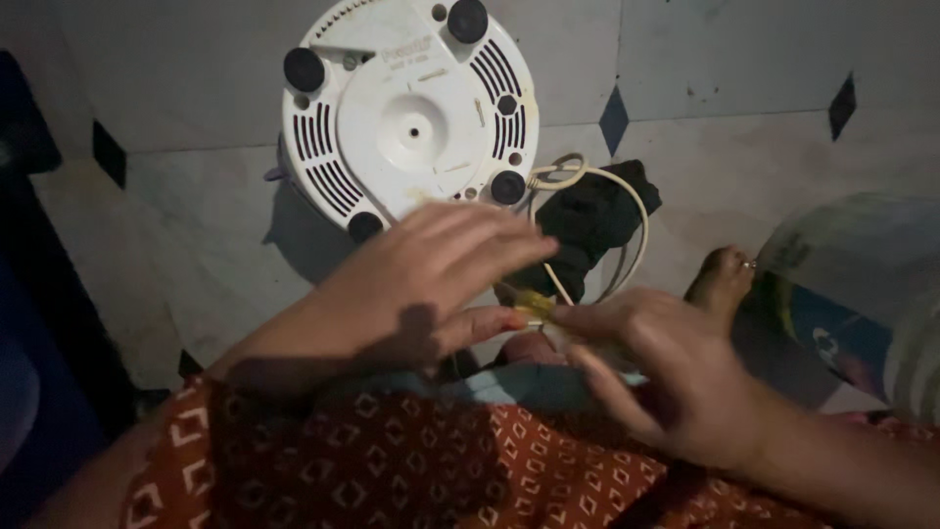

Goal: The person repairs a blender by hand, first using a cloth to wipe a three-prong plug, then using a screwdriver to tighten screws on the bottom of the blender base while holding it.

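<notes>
Appliance: a white round appliance base point(409, 113) lies upturned on the tiled floor point(744, 78), its black rubber feet and vent slots facing up.
Cord: a cream power cord point(627, 211) leaves the base at its lower right rim, loops over a dark cloth point(587, 220) and runs down to the hands.
Left hand: the left hand point(421, 284) is spread, fingers fanned flat just below the base; its thumb meets the cord end near a small yellow piece point(537, 306).
Right hand: the right hand point(656, 367) pinches that same cord end between thumb and forefinger, the other fingers curled.
Step in hand: by my judgement, work on the cord end, with both hands closed in on one spot (the base itself untouched).
Next move calls for: a steady pinch and fine fingertip control, as the piece is small.
Hard to make out: the light is poor and the left hand blurred; what the yellow piece is cannot be told.
Cut off: a rounded pale object point(862, 294) at the right edge; a bare foot point(723, 279) is partly hidden.
</notes>
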